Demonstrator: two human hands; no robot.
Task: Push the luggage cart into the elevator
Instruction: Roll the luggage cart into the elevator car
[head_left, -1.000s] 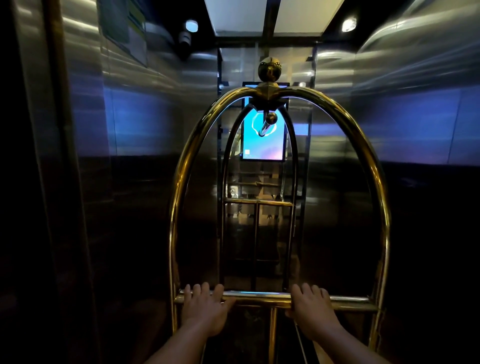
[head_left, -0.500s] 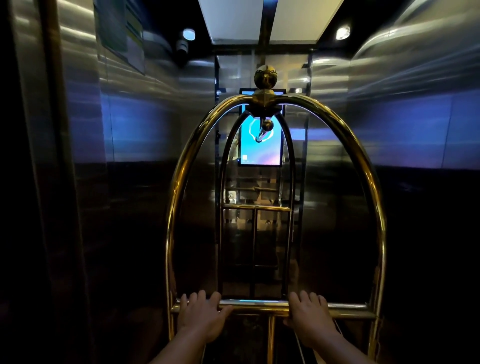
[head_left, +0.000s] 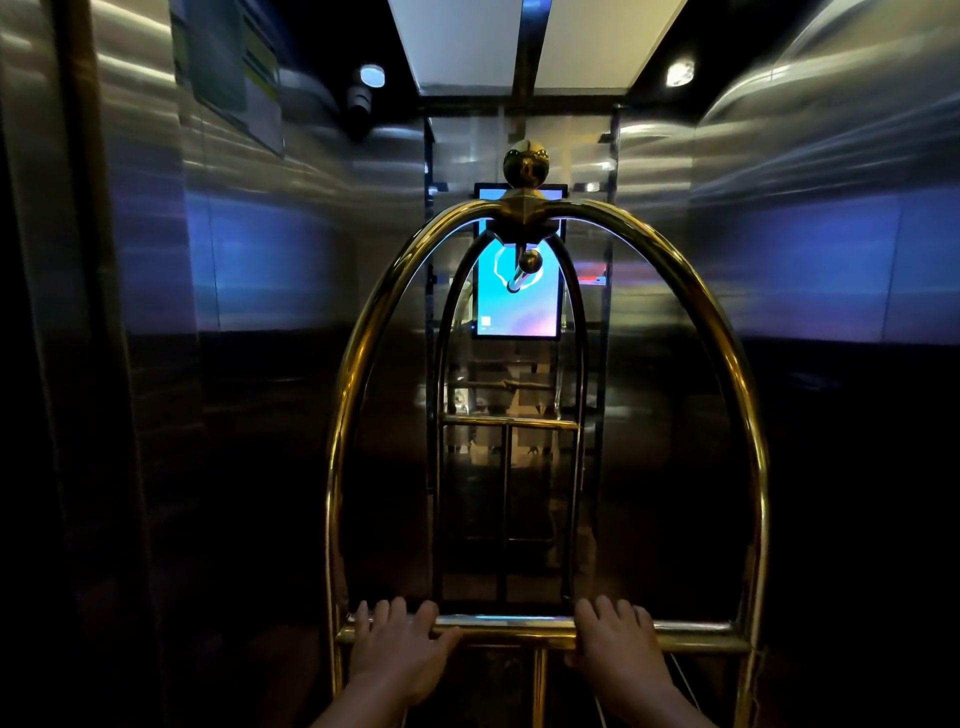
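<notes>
Brass luggage cart (head_left: 691, 291) — both hands gripping; no legible writing.

The luggage cart (head_left: 545, 631) is cut off by the bottom edge below its handle bar, so its deck and wheels go unseen, both forearms run off that edge, and the elevator's lower walls (head_left: 234, 493) sink into darkness.
</notes>
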